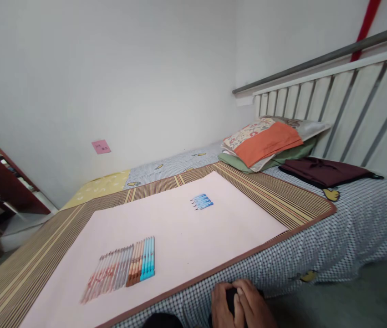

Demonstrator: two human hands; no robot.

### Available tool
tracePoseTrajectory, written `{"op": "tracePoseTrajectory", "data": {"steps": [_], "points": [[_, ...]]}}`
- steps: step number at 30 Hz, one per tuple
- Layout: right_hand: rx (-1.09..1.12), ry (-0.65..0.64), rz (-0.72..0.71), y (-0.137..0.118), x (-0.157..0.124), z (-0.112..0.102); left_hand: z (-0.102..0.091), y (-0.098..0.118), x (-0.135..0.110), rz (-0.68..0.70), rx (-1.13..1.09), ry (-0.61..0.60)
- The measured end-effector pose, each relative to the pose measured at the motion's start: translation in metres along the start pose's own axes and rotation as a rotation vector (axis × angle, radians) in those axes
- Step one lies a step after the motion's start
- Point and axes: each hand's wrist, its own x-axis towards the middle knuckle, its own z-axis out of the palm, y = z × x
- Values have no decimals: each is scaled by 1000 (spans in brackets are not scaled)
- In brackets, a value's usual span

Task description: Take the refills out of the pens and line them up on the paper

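While pressed together just below the near edge of the bed [350, 237], left hand [221, 304] and right hand [254, 306] curled shut about a small dark thing [231, 295], of a kind not to be told. Ahead and to the left, well apart from the grip, a row of pens [121, 268] on the pink sheet [180, 237], side by side, long axes pointing away and slightly right. Nearer to the left hand than to the right. Farther ahead, a small bunch of blue pens [202, 201]; beyond, pillows [265, 143].
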Motion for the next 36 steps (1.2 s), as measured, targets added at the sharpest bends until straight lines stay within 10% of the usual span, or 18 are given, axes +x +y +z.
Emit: {"op": "tracePoseTrajectory", "data": {"steps": [27, 36], "points": [[-32, -65, 37, 8, 2, 6, -10, 4, -3, -98, -84, 43], [-26, -107, 54, 9, 7, 3, 16, -17, -1, 20, 61, 200]]}}
